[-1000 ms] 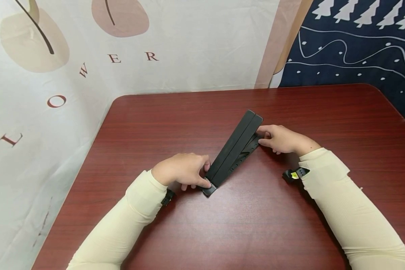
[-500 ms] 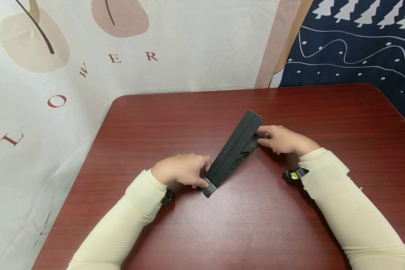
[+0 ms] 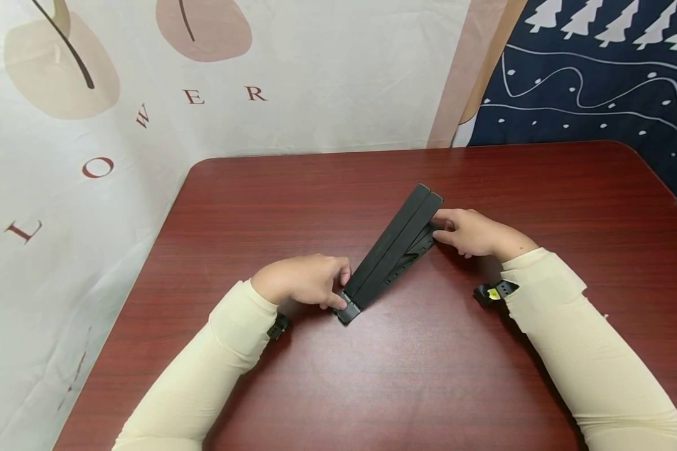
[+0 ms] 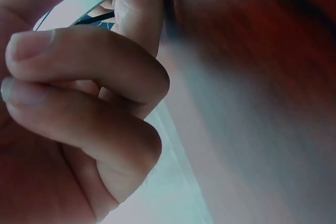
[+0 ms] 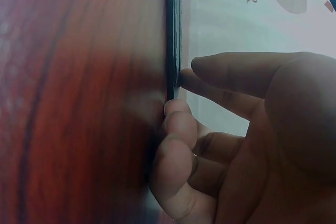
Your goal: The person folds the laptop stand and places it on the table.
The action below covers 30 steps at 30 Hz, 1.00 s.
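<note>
A black folding stand lies diagonally across the middle of a reddish-brown tabletop, its near end toward the left hand and its far end toward the right hand. Its 2 long panels run side by side and slant up from the near end, leaving a wedge-shaped gap above a slotted lower bar. The left hand pinches the near end, thumb on the hinge block and index finger at the far side; in the left wrist view, 2 of its other fingers curl in toward the palm. The right hand grips the far end of the lower bar between thumb and fingers, its knuckles bent close to the wood. Both arms wear cream sleeves, and a small black device sits under the left wrist, with a second black unit, marked in yellow, under the right. Behind the table hangs a pale cloth printed with rounded shapes and the red letters L, O, W, E and R. At right, a navy cloth shows 5 white trees above wavy lines and dots
</note>
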Motion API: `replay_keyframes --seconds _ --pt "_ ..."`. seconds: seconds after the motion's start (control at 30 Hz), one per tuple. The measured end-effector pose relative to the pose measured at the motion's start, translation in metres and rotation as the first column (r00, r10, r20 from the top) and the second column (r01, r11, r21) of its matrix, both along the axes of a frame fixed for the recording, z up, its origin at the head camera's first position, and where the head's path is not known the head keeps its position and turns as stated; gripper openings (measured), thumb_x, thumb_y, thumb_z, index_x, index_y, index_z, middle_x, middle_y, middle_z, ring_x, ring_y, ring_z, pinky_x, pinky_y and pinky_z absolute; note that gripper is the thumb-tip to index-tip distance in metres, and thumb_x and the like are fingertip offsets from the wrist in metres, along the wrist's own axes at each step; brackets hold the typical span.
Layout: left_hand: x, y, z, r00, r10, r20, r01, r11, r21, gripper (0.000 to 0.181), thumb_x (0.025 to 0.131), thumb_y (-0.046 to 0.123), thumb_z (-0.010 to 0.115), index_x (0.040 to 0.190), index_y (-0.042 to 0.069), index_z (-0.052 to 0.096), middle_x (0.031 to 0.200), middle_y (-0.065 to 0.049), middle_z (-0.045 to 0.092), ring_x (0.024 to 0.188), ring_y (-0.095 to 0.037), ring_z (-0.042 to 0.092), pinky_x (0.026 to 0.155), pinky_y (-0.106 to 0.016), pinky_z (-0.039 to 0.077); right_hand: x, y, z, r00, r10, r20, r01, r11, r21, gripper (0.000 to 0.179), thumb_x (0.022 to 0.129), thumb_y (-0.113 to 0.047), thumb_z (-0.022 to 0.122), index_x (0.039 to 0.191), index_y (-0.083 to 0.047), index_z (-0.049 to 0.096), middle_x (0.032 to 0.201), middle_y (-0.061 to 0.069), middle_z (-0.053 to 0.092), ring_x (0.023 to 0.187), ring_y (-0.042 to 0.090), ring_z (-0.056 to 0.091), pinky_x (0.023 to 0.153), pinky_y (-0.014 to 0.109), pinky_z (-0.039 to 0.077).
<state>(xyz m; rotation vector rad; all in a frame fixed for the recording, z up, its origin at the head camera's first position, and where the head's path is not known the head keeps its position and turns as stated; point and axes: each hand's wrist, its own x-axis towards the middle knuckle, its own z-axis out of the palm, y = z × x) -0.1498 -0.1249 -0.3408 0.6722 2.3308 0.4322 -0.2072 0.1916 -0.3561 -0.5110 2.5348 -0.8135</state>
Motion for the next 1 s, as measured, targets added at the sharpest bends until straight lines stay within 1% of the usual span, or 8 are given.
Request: replay_keyframes --seconds 0.13,0.3,0.4,0.53,0.7,0.87,1.0 --pt "-0.004 -0.003 -0.002 1.000 0.010 0.006 -0.010 1.000 -0.001 0.032 0.085 0.023 0.079 0.099 0.011 0.052 0.060 0.003 0.065 0.056 -0.009 0.059 0.062 -0.023 0.042 0.000 0.001 0.000 1.000 -0.005 0.000 0.005 1.000 0.000 0.047 0.101 -0.012 0.054 0.146 -0.009 0.045 0.090 0.015 0.062 0.053 0.018 0.055 0.052 0.034 0.051" --pt "-0.007 -0.006 0.000 1.000 0.018 0.003 -0.018 1.000 0.007 0.032 0.085 0.022 0.079 0.097 0.011 0.052 0.060 0.004 0.064 0.056 -0.008 0.058 0.062 -0.023 0.042 -0.001 0.001 0.000 1.000 -0.006 0.005 0.006 1.000 -0.002 0.045 0.101 -0.012 0.054 0.145 -0.007 0.047 0.096 0.017 0.064 0.053 0.018 0.055 0.051 0.034 0.051" --pt "-0.009 -0.009 -0.001 1.000 0.023 -0.007 -0.023 1.000 0.017 0.031 0.085 0.022 0.079 0.095 0.011 0.052 0.059 0.004 0.063 0.055 -0.007 0.057 0.062 -0.023 0.042 -0.001 0.001 0.001 1.000 -0.006 0.005 0.006 1.000 -0.001 0.044 0.101 -0.012 0.054 0.144 -0.008 0.048 0.093 0.016 0.064 0.053 0.018 0.054 0.051 0.034 0.051" --pt "-0.013 -0.012 -0.002 0.999 0.032 -0.011 -0.032 0.999 0.032 0.030 0.085 0.022 0.078 0.094 0.011 0.052 0.060 0.005 0.062 0.056 -0.006 0.055 0.061 -0.022 0.041 -0.002 0.001 0.002 1.000 -0.006 0.004 0.006 1.000 0.007 0.042 0.101 -0.013 0.054 0.142 -0.009 0.049 0.085 0.013 0.060 0.052 0.018 0.054 0.052 0.034 0.051" --pt "-0.016 -0.015 -0.003 0.998 0.061 -0.011 -0.060 0.997 0.052 0.030 0.083 0.020 0.079 0.093 0.010 0.052 0.061 0.005 0.059 0.057 -0.006 0.054 0.060 -0.022 0.041 -0.002 0.002 0.002 1.000 -0.010 0.013 0.010 1.000 0.016 0.041 0.101 -0.014 0.054 0.141 -0.008 0.050 0.076 0.010 0.056 0.050 0.017 0.053 0.051 0.033 0.050" --pt "-0.020 -0.018 -0.003 0.996 0.092 -0.014 -0.091 0.994 0.055 0.030 0.084 0.019 0.078 0.095 0.010 0.052 0.063 0.004 0.060 0.058 -0.007 0.055 0.060 -0.022 0.041 -0.002 0.003 0.002 1.000 -0.012 0.009 0.012 1.000 0.016 0.040 0.101 -0.014 0.054 0.141 -0.009 0.052 0.075 0.009 0.054 0.049 0.017 0.053 0.050 0.033 0.049" --pt "-0.022 -0.021 -0.004 0.993 0.119 -0.010 -0.118 0.991 0.066 0.029 0.085 0.018 0.077 0.096 0.009 0.052 0.065 0.002 0.063 0.059 -0.007 0.057 0.061 -0.023 0.042 0.000 0.004 0.003 1.000 -0.012 0.011 0.012 1.000 0.017 0.040 0.101 -0.014 0.054 0.141 -0.011 0.052 0.073 0.009 0.053 0.049 0.016 0.052 0.051 0.033 0.048"
